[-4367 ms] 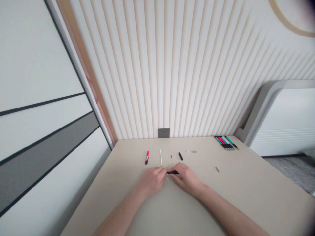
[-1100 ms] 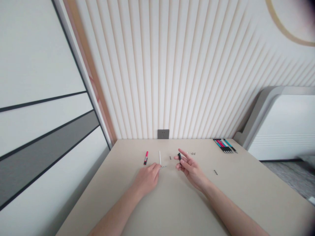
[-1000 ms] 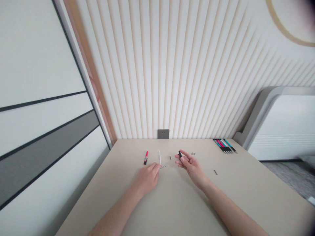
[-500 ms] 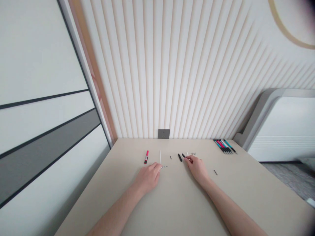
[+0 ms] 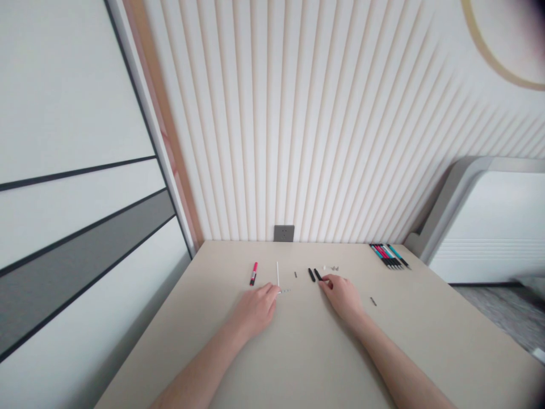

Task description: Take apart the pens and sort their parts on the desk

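Observation:
My left hand rests on the table with its fingers bent together. Its fingertips are at the near end of a thin white rod and beside a row of tiny parts; what they pinch is too small to make out. Thumb and forefinger of my right hand close on the near end of a black pen part, which lies on the table. Parallel to it, just left, is a second black pen part. A short grey piece lies between the rod and these parts.
A pink and black pen-like piece lies at the left of the table. Several coloured pens are lined up at the back right. Small pale pieces and a dark thin piece lie near my right hand. A wall socket is behind.
My right hand has moved slightly nearer to me, bringing the black pen part down alongside the other one. My left hand has hardly moved.

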`<action>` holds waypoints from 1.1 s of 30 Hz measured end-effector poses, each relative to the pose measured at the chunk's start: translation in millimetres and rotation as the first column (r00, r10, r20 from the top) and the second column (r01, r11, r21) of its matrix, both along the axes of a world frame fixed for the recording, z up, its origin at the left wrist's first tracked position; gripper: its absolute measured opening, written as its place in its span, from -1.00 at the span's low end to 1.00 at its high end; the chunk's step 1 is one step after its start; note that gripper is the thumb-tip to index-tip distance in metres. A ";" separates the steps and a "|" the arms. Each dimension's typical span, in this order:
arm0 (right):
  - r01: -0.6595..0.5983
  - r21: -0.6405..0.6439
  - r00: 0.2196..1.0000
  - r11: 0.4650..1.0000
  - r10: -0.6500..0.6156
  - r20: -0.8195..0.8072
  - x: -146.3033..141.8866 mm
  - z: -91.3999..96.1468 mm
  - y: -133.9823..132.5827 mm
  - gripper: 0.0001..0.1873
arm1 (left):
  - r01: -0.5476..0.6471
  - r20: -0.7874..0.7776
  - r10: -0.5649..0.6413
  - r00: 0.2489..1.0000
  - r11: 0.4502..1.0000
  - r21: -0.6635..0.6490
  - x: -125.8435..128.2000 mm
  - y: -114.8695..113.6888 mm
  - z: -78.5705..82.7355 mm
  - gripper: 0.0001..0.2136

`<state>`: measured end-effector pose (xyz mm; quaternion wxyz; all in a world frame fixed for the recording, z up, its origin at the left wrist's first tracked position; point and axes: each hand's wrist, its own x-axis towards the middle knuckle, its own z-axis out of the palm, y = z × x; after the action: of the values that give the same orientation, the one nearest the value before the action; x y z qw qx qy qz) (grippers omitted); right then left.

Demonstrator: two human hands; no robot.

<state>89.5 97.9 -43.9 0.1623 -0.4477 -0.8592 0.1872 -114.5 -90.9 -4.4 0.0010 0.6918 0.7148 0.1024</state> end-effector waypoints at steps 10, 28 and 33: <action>0.055 -0.025 0.997 0.998 -0.053 0.055 -6.6 6.0 -2.3 -0.74 | 0.004 0.012 -0.004 1.000 1.000 -0.009 1.0 0.6 0.1 -0.73; 0.014 0.006 0.999 1.000 -0.015 0.046 -4.6 2.9 -1.9 -0.74 | 0.013 0.013 -0.013 1.000 1.000 -0.016 0.0 1.3 -0.7 -0.73; 0.013 0.008 0.999 1.000 -0.013 0.049 -4.4 2.4 -1.7 -0.74 | 0.009 0.020 -0.008 1.000 1.000 -0.023 -0.1 1.3 -0.6 -0.74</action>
<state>85.1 96.2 -41.5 0.1441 -0.4571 -0.8607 0.1717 -114.6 -89.5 -5.0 0.0163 0.6937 0.7129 0.1010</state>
